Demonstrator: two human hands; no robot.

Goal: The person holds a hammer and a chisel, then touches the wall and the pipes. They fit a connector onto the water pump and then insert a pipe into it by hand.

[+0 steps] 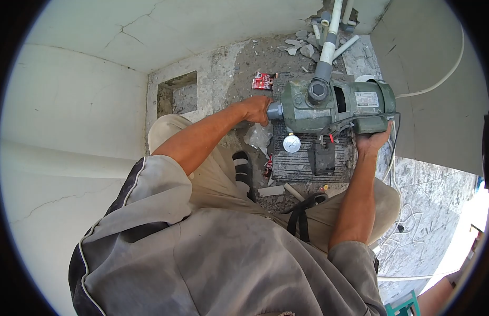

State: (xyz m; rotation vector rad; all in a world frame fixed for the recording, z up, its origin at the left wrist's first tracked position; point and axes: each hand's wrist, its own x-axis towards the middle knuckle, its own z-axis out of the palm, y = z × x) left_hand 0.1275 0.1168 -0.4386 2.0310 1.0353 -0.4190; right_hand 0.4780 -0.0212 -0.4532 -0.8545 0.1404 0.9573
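Observation:
A green water pump lies on its side-to-side axis in front of me, over a dark ribbed mat. My left hand is closed around the grey pipe fitting at the pump's left end. Under the motor's right end, my right hand grips the pump, its fingers partly hidden behind the housing. A round pressure gauge hangs at the pump's near left side. From the pump's top, a white pipe runs up and away. Black wires cross the motor's near side.
A red wrapper and a clear plastic bag lie beside the mat. Broken rubble and pipe pieces sit near the far wall. A square hole opens in the left floor. A white cable hangs on the right wall.

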